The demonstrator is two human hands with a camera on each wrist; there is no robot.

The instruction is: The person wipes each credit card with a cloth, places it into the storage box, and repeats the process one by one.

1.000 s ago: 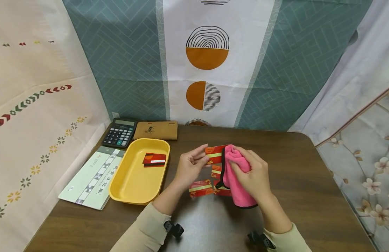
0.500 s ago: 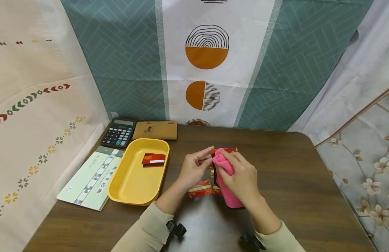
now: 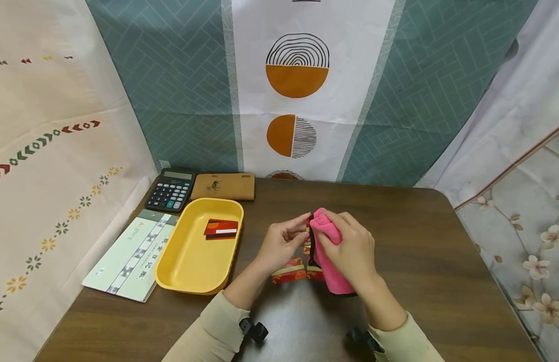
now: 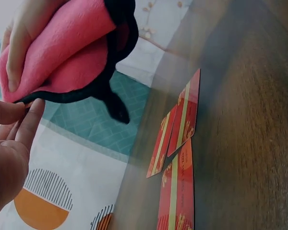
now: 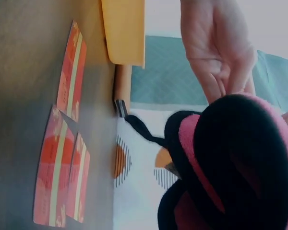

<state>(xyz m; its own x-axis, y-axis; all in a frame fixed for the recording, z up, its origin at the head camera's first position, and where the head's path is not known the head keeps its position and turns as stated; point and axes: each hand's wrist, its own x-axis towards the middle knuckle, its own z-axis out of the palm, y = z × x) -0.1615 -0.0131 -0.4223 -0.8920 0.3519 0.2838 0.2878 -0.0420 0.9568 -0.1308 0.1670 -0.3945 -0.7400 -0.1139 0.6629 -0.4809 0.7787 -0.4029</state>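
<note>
My left hand (image 3: pixel 281 246) pinches the left end of a red card (image 3: pixel 308 222) between thumb and fingers, above the table. A folded pink cloth (image 3: pixel 331 269) with black edging is gripped in my right hand (image 3: pixel 353 246). The cloth lies over the card and hides most of it. In the left wrist view, the cloth (image 4: pixel 72 52) meets the fingertips of my left hand (image 4: pixel 9 153). Below lie three more red cards with a pale yellow stripe, among them one at the left (image 3: pixel 289 271) and one partly under the cloth (image 3: pixel 314 271).
Left of my hands stands a yellow tray (image 3: pixel 163 274) with red cards (image 3: pixel 221 230) in it. Beyond it are a calculator (image 3: pixel 170 191), a tan wallet (image 3: pixel 223 187) and a pale green booklet (image 3: pixel 130 256). Hanging fabric (image 3: pixel 193 100) borders the wooden table (image 3: pixel 419 261).
My right hand has moved the cloth leftward over the held card, then slightly back right. My left hand has shifted a little right, still pinching the card. The cards on the table stay put.
</note>
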